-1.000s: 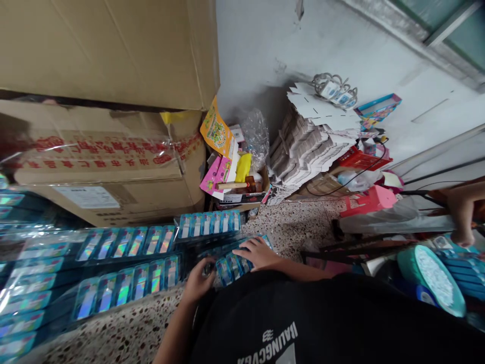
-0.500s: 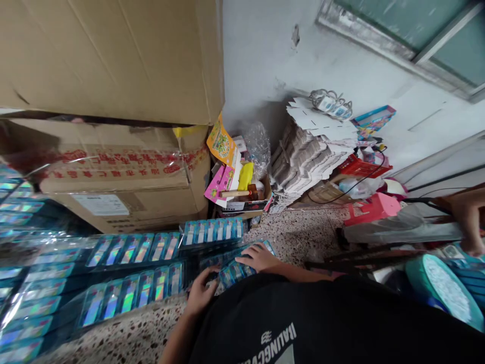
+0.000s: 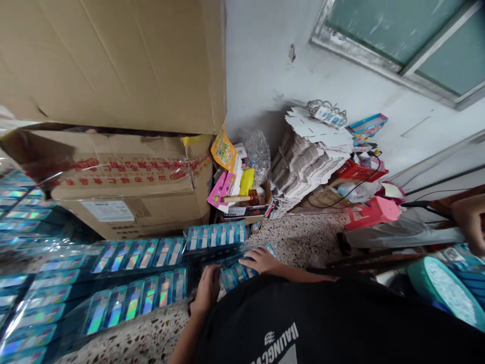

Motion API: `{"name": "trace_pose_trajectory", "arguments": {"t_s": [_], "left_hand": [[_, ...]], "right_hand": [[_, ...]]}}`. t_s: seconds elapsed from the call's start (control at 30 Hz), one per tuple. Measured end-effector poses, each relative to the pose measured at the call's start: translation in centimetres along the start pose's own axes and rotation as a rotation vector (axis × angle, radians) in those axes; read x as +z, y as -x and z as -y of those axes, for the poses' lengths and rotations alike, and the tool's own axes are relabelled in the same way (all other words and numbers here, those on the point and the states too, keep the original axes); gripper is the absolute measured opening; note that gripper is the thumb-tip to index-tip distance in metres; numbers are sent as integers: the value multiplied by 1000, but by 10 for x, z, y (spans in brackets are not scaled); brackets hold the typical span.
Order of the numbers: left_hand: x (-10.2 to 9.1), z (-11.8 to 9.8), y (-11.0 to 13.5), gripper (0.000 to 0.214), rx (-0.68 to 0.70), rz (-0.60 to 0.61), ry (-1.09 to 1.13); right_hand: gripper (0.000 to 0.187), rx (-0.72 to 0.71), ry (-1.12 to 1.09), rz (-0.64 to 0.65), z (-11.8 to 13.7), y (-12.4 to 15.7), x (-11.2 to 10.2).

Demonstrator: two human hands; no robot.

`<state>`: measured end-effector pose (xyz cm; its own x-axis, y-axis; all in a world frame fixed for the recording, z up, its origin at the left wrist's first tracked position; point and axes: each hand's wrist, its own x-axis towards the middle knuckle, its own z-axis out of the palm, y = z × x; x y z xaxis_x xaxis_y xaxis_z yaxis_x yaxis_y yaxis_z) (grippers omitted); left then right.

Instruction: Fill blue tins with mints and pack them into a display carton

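In front of my dark shirt lies a wrapped pack of blue plastic cases (image 3: 231,277). My right hand (image 3: 261,261) rests over its top right part with the fingers stretched and spread. At the pack's left end is my left hand (image 3: 207,287), its fingers bent and held together; the fingertips are partly hidden. Further left on the floor stand similar blue packs, a front row (image 3: 138,298) and a row behind it (image 3: 138,255), in clear film with shiny labels. A shorter pack (image 3: 215,235) lies just beyond my hands.
Large cardboard boxes (image 3: 129,189) rise at the left. A box of odds and ends (image 3: 246,208) and a tall stack of cardboard sheets (image 3: 308,151) stand by the wall. At right are a pink plastic piece (image 3: 375,212), a teal tub (image 3: 443,290) and another person's hand (image 3: 472,222).
My left hand has turned and drawn its fingers together at the pack's left end. My right hand stays on the pack. The whole view has shifted slightly.
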<state>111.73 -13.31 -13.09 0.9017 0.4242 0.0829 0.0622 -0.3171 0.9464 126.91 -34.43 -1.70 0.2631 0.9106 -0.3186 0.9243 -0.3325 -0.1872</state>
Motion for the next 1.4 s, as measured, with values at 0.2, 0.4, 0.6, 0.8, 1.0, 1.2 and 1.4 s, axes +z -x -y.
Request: {"name": "trace_pose_trajectory", "arguments": {"t_s": [0.2,0.4,0.6,0.8,1.0,1.2,1.4], "left_hand": [[1,9,-8,31,13,36,7],[4,12,-9,31,-45,85,22],[6,15,-2,29,-151,-33,-52],[-3,31,-11,30,-168,-66,-77],[-2,24,5,36,-68,105,-44],[4,27,-12,32,-22,152,-32],[3,19,-28,27,-16,199,-61]], "right_hand": [[49,5,23,-9,0,3,2],[46,-11,34,-22,-3,3,3],[46,-16,45,-49,-6,0,7],[49,-26,48,-52,-12,-1,10],[45,-33,49,-42,-15,-4,4],[47,-43,41,-6,-18,-8,-1],[52,-51,42,30,-21,-11,-2]]}}
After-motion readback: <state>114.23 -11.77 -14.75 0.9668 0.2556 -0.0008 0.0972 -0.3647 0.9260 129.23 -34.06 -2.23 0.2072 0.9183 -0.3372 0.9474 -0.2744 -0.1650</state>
